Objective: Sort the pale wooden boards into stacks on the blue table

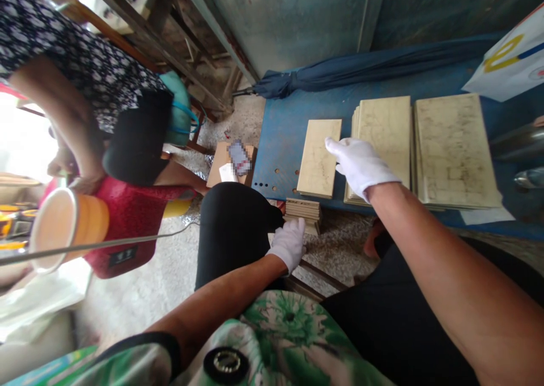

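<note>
Both my hands wear white gloves. My right hand (pixel 359 165) reaches over the blue table (pixel 280 131), its fingers stretched toward the top right corner of a single pale wooden board (pixel 318 159). It rests on the left edge of a stack of larger boards (pixel 385 134). My left hand (pixel 289 243) is down by my knee, fingers curled on a small stack of narrow wooden slats (pixel 302 210) below the table edge.
Another stack of boards (pixel 454 148) lies to the right. A folded blue umbrella (pixel 365 66) runs along the table's back. A seated person (pixel 85 74) at left handles an orange bucket (pixel 68 224) beside a red stool (pixel 127 227). A cardboard box (pixel 221 159) sits on the floor.
</note>
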Motion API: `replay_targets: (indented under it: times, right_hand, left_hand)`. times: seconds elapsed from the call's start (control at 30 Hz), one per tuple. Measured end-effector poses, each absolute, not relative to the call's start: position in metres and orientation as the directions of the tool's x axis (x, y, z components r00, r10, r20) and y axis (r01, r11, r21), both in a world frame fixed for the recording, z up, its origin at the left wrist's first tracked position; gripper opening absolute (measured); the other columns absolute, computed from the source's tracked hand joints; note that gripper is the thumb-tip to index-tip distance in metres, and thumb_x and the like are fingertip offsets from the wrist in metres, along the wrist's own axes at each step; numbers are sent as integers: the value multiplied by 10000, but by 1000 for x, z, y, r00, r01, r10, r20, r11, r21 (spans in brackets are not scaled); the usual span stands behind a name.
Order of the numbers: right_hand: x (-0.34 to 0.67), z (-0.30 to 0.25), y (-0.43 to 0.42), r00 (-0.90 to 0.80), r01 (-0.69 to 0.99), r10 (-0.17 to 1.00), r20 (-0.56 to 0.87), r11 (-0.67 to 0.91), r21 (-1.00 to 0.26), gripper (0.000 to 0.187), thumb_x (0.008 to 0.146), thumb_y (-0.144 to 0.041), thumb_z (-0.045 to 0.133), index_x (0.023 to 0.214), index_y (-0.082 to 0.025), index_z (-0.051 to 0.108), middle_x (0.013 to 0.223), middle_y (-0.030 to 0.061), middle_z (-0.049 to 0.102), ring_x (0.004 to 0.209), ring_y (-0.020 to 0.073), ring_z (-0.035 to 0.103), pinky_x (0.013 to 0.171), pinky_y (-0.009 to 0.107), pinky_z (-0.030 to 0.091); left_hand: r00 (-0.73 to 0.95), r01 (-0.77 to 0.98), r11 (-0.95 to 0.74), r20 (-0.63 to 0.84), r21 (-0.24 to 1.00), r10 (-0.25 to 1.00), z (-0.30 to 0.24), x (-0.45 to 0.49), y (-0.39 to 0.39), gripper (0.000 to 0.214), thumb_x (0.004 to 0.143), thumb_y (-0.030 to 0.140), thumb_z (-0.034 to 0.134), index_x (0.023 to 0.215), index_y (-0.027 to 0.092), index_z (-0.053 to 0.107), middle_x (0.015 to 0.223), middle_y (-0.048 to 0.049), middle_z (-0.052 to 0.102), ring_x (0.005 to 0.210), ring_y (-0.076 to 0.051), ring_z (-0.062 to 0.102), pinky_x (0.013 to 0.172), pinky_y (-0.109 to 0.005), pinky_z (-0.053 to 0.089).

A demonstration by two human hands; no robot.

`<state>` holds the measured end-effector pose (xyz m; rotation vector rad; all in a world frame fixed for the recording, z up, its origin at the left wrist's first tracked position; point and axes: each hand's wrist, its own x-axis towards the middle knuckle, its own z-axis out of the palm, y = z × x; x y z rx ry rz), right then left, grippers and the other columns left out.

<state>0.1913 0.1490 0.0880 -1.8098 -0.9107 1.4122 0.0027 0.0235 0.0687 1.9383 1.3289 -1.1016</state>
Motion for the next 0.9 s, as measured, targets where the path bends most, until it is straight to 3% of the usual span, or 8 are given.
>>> replay_targets:
  times: [0.17, 0.53, 0.9]
  right_hand:
    - [193, 95, 147, 165, 129, 836, -524, -545, -829, 436, 854, -513, 623, 629, -249, 358, 535, -49, 347, 569, 137, 442, 597, 280, 401]
    - [191, 93, 150, 179, 142, 845, -505, -530, -836, 446, 846, -547, 622, 622, -251, 374, 560, -22, 393, 641, 170, 516, 615, 300, 422]
    - [190, 94, 148, 171, 141, 848, -503, -526, -839, 438, 849, -517, 627, 617, -248, 370, 552, -32, 367, 608, 155, 486, 608, 296, 428]
  left_hand:
    - [180, 932, -361, -826, -30, 534, 65, 4, 22, 769, 877, 493, 522, 1509, 179, 218, 1363, -184, 460, 1224, -302, 472, 985, -415, 425]
    - [194, 916, -400, -832, -36, 519, 57, 5, 25, 638, 884, 375, 494, 1452, 133, 333, 1353, -200, 452, 1220, -322, 450, 943, -440, 425]
    - [227, 895, -446, -831, -28, 508, 48, -1, 18, 667, 908, 329, 446, 1502, 87, 262, 1432, -205, 414, 1365, -356, 322, 1090, -474, 280]
